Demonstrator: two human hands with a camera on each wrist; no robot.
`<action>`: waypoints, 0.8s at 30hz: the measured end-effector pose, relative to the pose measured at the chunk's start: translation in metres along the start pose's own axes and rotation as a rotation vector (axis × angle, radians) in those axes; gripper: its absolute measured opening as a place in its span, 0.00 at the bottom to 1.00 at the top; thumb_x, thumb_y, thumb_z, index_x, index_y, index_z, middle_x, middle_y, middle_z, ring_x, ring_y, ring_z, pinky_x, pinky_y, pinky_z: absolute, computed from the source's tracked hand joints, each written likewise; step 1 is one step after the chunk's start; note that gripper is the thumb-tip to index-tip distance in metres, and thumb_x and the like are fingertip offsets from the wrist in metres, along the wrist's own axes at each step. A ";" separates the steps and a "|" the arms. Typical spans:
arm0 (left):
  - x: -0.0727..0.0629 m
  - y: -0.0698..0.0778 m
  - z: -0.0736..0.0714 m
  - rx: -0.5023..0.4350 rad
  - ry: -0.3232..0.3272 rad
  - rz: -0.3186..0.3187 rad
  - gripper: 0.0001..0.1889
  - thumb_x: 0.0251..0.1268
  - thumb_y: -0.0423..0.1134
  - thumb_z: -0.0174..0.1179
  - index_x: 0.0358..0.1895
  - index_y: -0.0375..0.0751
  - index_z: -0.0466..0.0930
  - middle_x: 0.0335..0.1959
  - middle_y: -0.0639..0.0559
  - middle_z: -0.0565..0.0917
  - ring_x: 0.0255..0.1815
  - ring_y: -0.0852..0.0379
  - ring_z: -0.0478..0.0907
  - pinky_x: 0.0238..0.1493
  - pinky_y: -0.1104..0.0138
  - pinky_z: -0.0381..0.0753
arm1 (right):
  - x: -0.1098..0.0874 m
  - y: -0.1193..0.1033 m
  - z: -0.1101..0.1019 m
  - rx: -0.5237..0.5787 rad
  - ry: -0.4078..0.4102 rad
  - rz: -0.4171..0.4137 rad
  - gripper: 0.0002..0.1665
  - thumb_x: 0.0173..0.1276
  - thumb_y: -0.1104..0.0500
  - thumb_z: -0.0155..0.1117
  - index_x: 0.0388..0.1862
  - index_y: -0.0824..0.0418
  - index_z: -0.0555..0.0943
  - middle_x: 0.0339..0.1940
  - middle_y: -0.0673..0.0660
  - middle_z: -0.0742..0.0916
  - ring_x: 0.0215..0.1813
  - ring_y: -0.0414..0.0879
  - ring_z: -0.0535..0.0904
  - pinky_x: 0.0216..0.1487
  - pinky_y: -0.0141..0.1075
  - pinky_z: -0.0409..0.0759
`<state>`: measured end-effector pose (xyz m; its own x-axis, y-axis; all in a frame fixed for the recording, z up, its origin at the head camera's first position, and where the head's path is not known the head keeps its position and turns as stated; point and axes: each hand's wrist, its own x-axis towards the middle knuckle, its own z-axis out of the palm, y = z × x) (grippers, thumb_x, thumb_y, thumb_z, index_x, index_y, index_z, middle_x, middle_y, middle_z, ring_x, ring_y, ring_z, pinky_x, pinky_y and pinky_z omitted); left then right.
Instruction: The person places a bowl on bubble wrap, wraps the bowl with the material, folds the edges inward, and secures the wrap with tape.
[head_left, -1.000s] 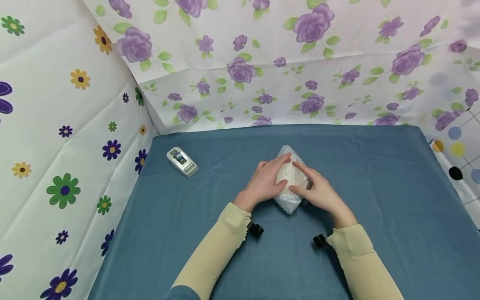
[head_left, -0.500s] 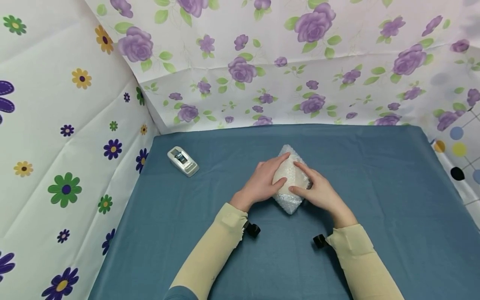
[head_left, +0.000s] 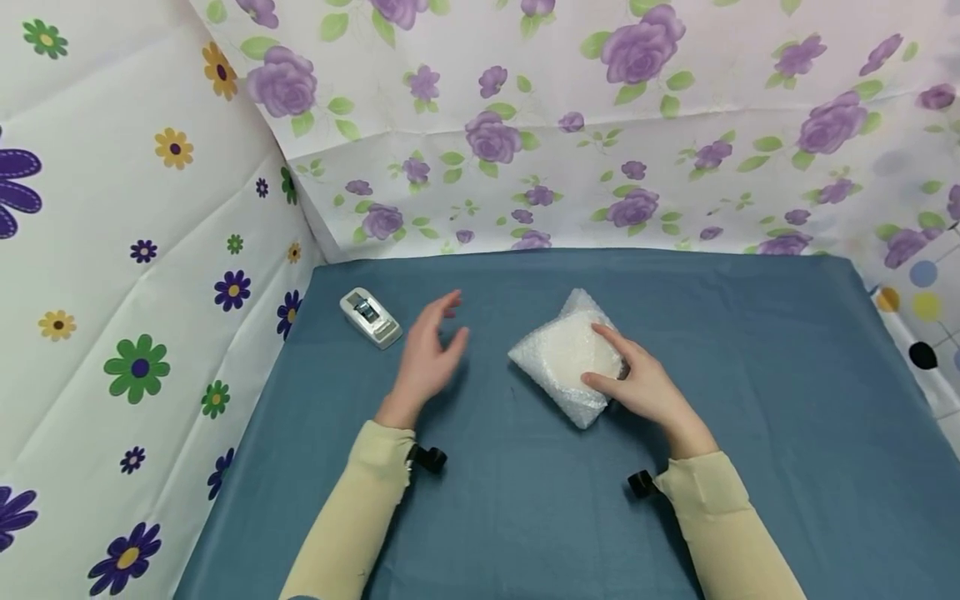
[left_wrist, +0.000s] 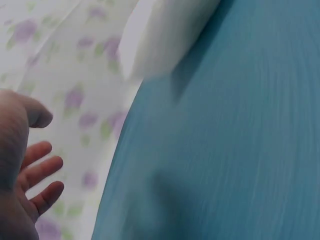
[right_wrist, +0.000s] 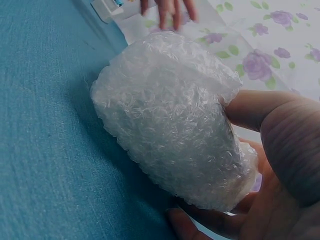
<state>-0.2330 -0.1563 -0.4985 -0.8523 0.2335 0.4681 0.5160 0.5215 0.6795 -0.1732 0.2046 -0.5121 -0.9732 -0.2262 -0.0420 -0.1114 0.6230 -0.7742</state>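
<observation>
A bubble-wrapped package lies on the blue cloth, one pointed corner of its wrap turned to the left. What is inside the wrap is hidden. My right hand grips its right side, thumb on the near part and fingers round the far edge. The right wrist view shows the crinkled bubble wrap between thumb and fingers. My left hand is apart from the package, fingers spread and holding nothing, between it and a white tape dispenser. In the left wrist view the left hand is likewise without a thing.
A blue cloth covers the table. Flowered sheets stand as walls at the back and left. A dotted sheet hangs at the right. Each wrist carries a small black camera.
My left hand has let go of the package and moved left towards the tape dispenser. The wrap's left corner now shows. My right hand has stayed in place on the package.
</observation>
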 end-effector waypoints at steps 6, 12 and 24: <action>-0.019 -0.040 -0.058 0.045 0.202 -0.250 0.22 0.75 0.29 0.63 0.70 0.34 0.78 0.59 0.35 0.82 0.53 0.39 0.82 0.47 0.53 0.78 | -0.001 0.000 0.000 -0.003 -0.003 0.001 0.52 0.75 0.41 0.72 0.90 0.45 0.58 0.84 0.72 0.63 0.81 0.73 0.61 0.71 0.71 0.66; -0.032 -0.057 -0.079 -0.219 0.354 -0.637 0.14 0.77 0.33 0.63 0.60 0.32 0.79 0.45 0.48 0.83 0.39 0.56 0.82 0.35 0.70 0.76 | -0.002 0.000 -0.001 0.007 -0.006 0.009 0.52 0.75 0.41 0.72 0.90 0.45 0.57 0.84 0.72 0.63 0.81 0.72 0.61 0.72 0.71 0.65; -0.034 -0.057 -0.051 -0.394 0.478 -0.836 0.23 0.79 0.41 0.63 0.69 0.37 0.71 0.43 0.50 0.75 0.36 0.56 0.79 0.32 0.71 0.73 | -0.002 -0.001 0.000 0.006 -0.009 0.020 0.52 0.76 0.40 0.72 0.90 0.43 0.57 0.85 0.71 0.63 0.81 0.73 0.60 0.72 0.72 0.65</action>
<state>-0.2290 -0.2356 -0.5241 -0.8725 -0.4736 -0.1203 -0.1589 0.0421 0.9864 -0.1712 0.2046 -0.5117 -0.9733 -0.2208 -0.0634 -0.0907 0.6228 -0.7771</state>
